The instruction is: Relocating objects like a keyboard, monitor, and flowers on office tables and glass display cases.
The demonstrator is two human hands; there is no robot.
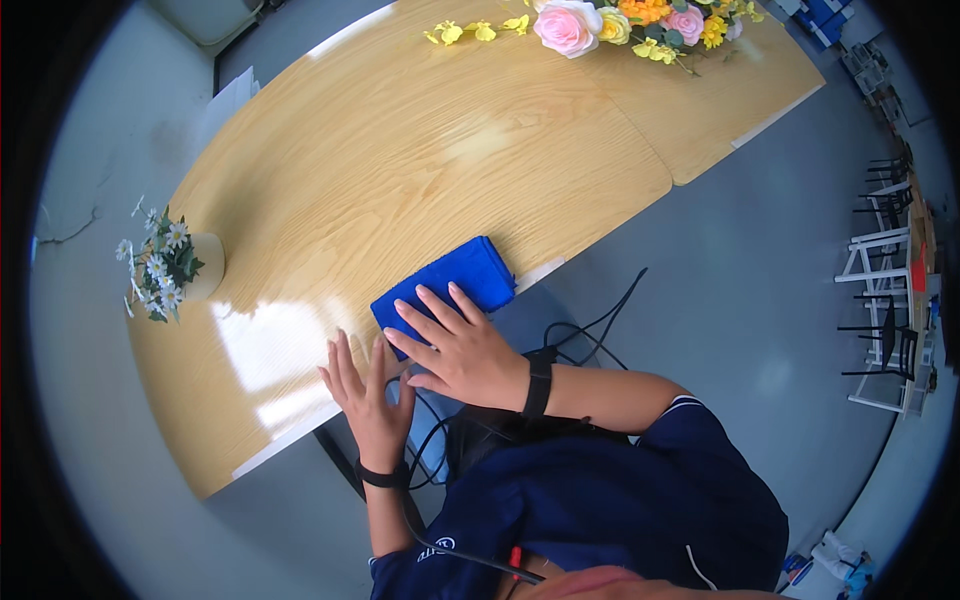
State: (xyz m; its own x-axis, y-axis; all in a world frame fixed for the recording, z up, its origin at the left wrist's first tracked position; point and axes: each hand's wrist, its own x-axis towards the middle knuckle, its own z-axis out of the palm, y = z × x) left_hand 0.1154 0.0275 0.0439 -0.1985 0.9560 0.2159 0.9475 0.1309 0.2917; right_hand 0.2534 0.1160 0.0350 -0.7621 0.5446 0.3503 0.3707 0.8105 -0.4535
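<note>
A folded blue cloth (458, 272) lies on the wooden table (400, 180), close to its near edge. My right hand (468, 355) rests on the cloth's near part, with the fingers stretched out and spread. Just left of it, my left hand (372, 408) is over the table's near edge beside the cloth's left corner. Its fingers are straight and apart, and nothing is in them. The two hands are close together, the right thumb near the left hand's fingers. Each wrist wears a black band.
A white pot with daisy-like flowers (205, 265) stands at the table's left end. Pink, yellow and orange flowers (640, 25) lie along the far side. Black cables (600, 335) hang by the near edge. Chairs and a table (890, 290) stand far right.
</note>
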